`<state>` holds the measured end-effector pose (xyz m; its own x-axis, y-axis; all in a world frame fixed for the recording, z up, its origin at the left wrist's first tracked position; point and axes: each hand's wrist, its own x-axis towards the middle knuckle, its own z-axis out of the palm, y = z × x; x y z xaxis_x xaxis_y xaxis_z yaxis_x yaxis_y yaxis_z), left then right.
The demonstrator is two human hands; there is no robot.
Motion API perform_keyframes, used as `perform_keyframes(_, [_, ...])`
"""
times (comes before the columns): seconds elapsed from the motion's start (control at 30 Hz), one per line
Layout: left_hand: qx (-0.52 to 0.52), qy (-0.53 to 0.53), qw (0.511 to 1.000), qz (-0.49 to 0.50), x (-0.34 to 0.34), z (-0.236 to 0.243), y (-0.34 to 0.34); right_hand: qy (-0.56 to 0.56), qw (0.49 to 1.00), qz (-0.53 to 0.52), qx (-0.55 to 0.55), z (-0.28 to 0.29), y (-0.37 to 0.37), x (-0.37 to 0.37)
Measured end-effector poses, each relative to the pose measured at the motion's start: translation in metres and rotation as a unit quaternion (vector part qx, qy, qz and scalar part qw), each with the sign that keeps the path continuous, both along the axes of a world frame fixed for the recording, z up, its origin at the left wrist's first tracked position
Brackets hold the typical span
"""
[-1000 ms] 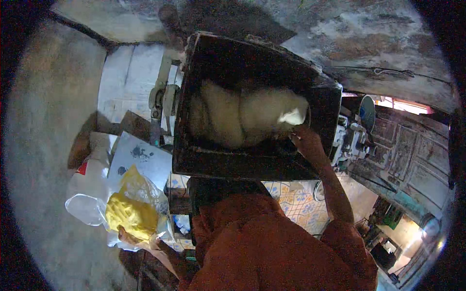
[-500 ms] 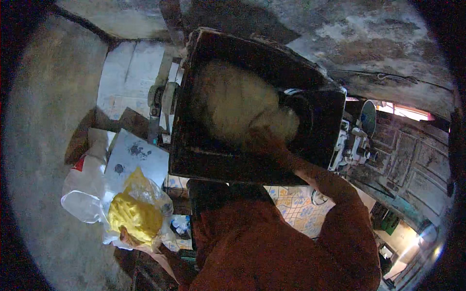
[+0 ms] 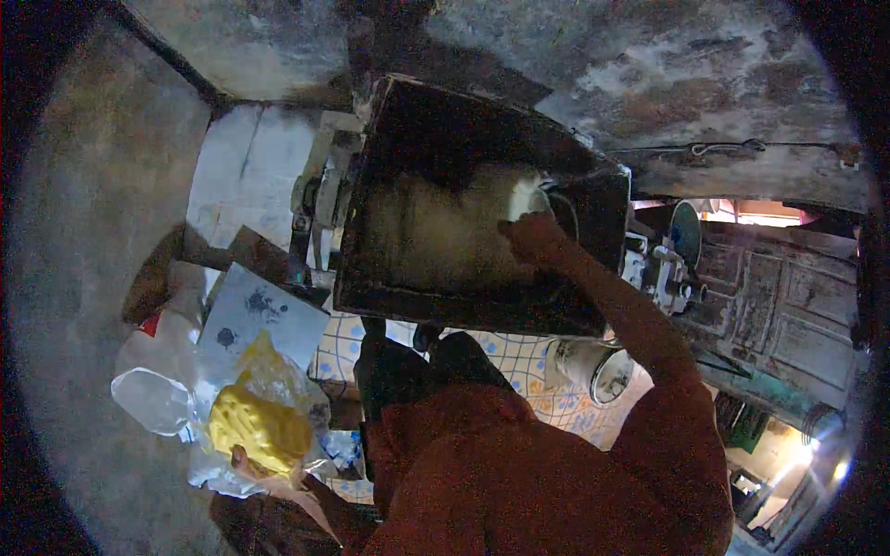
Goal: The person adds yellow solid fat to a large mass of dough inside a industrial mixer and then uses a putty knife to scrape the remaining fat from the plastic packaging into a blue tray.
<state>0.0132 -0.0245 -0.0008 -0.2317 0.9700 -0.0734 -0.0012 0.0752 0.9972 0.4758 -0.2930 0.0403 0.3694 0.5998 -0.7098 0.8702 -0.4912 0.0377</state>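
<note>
My left hand (image 3: 241,461) grips the underside of a clear plastic bag (image 3: 301,380) holding a soft, dented yellow mass (image 3: 262,424) at lower left. My right hand (image 3: 526,236) reaches into a large dark metal bin (image 3: 473,310), fingers curled, beside a small pale, shiny patch (image 3: 527,193) near a rounded fitting on the bin's right side. What these fingers hold, if anything, I cannot make out. A blurred beige mass (image 3: 417,232) spreads across the bin's middle and left.
A white-grey machine fitting (image 3: 667,278) with a disc juts from the bin's right. A grey board (image 3: 241,315) and crumpled plastic (image 3: 148,398) lie left. A round container (image 3: 603,375) stands on the tiled floor below. Rough walls and a wooden door (image 3: 769,287) surround the setup.
My right hand has moved higher inside the bin, having first swung left. The beige mass has shifted and blurred. My left hand and yellow bag stay about the same, slightly lower.
</note>
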Motion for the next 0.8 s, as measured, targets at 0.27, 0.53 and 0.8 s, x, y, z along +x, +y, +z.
perform_keyframes(0.27, [-0.002, -0.007, 1.0, -0.013, 0.007, -0.004, 0.007, -0.08, 0.851, -0.266, 0.446, 0.095, -0.051, -0.028])
perform_keyframes(0.53, [-0.007, 0.0, 1.0, -0.019, 0.006, 0.001, 0.004, -0.04, 0.875, -0.336, 0.347, 0.094, -0.1, -0.036])
perform_keyframes(0.8, [-0.009, 0.013, 1.0, -0.015, 0.004, 0.001, -0.003, 0.033, 0.907, -0.303, 0.291, -0.01, -0.12, -0.065])
